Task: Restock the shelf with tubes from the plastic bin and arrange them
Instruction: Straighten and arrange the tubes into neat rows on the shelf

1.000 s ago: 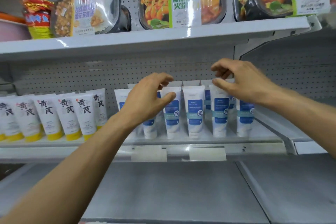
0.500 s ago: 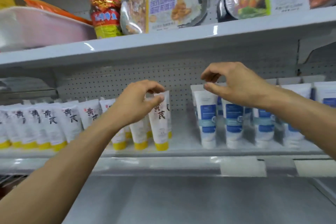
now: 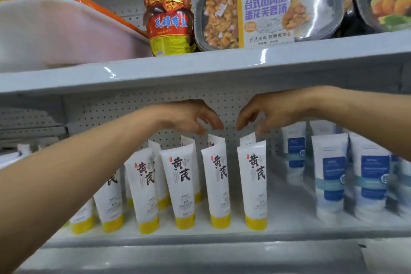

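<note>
Shelf restock: a person's left hand (image 3: 189, 115) and right hand (image 3: 269, 111) hover with fingers loosely curled and apart, gripping nothing. They are just above the crimped tops of the yellow-capped tubes (image 3: 253, 184), which stand cap-down on the shelf (image 3: 222, 237). Squaring the rows likely calls for light nudges at the flat crimps. The glossy, soft-walled tubes balance on small round caps and could topple. Blue-labelled tubes (image 3: 329, 173) stand below and right of the right hand.
</note>
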A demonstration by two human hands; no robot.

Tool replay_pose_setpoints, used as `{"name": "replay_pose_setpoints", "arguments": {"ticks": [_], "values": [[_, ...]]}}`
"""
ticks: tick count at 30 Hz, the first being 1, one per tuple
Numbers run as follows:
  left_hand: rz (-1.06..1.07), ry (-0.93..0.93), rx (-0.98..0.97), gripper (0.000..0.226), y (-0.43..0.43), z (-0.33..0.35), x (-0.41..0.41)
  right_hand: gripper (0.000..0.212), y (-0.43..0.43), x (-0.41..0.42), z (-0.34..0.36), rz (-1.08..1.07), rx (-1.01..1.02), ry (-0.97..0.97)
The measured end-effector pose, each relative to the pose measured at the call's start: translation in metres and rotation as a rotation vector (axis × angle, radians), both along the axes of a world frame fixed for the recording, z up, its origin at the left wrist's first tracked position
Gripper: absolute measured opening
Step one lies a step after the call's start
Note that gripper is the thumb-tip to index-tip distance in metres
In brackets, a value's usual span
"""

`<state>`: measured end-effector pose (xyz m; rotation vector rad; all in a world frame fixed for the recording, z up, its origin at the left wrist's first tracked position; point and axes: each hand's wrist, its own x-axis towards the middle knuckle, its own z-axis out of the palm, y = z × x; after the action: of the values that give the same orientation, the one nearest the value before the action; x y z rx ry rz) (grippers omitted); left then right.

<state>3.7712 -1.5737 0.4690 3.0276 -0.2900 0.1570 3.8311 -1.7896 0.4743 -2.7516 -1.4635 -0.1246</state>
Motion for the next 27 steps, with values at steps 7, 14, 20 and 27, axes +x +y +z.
{"name": "replay_pose_setpoints", "arguments": {"ticks": [7,14,20,27], "values": [[-0.069,0.180,-0.046,0.022,-0.002,-0.012,0.034,0.014,0.026,0.030,-0.008,0.118,-0.120,0.195],[0.022,0.084,-0.035,0.026,0.007,-0.018,0.062,0.006,0.032,0.062,-0.016,0.082,-0.074,0.133],[0.022,0.058,0.017,0.032,0.011,-0.021,0.080,0.019,0.040,0.079,-0.024,0.019,-0.053,0.013],[0.004,0.100,-0.050,0.033,0.017,-0.019,0.082,0.013,0.047,0.074,-0.021,-0.008,-0.060,0.052]]}}
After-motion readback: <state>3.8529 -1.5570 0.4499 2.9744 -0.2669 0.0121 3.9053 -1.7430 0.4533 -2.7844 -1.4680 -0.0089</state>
